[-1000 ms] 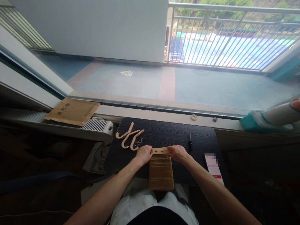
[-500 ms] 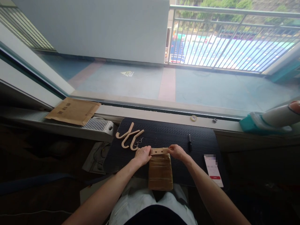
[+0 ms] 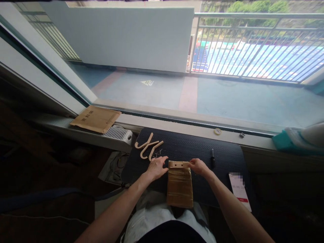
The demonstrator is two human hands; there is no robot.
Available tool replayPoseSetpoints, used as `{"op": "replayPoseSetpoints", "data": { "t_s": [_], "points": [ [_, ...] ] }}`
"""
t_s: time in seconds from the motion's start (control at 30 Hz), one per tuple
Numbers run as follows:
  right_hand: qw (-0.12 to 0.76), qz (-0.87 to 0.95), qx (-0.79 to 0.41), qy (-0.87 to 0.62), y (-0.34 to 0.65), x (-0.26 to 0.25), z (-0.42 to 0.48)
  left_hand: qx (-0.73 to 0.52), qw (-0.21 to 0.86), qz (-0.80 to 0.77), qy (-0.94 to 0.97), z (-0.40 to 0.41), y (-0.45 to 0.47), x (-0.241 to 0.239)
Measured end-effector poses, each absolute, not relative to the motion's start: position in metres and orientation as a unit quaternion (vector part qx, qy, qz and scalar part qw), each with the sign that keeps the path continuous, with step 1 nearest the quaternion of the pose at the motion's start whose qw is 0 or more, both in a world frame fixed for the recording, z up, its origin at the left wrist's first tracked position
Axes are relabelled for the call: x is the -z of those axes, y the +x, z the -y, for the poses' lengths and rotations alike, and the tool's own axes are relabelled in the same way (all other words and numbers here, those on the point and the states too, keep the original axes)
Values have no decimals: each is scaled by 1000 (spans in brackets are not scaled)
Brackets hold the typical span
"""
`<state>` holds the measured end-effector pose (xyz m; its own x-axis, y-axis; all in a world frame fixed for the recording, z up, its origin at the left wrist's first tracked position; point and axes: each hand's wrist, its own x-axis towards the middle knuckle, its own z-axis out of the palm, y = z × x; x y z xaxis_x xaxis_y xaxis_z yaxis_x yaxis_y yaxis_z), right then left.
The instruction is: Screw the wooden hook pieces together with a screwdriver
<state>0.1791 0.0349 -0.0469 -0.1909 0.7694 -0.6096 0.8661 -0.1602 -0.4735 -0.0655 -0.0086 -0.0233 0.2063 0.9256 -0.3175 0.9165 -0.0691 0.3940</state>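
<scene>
"Head view; latest change?"
"Left hand [image 3: 157, 168] loosened, thumb and fingers parted beside pale two-holed wooden bar [image 3: 178, 165]; right hand [image 3: 199, 166] pinches its other end."
"Bar's place?"
"Far end of brown tape-wrapped rectangular block [image 3: 180, 189]; support now apparently rests with right hand alone."

The left forearm [image 3: 118, 204] and right forearm [image 3: 231, 195], both bare, slant inward from below. The left hand [image 3: 156, 168] shows its back upward, thumb [image 3: 164, 171] and forefinger [image 3: 163, 158] parted; the right hand [image 3: 200, 167] lies opposite, nearly level, its fingers [image 3: 193, 161] curled inward in a pinch.
</scene>
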Motion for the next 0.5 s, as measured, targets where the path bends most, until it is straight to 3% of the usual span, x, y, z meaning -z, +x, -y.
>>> {"op": "replayPoseSetpoints", "data": {
  "t_s": [0.5],
  "points": [
    [-74, -504, 512, 692, 223, 38, -26, 47, 227, -514, 826, -17, -50, 19]
  ]
}}
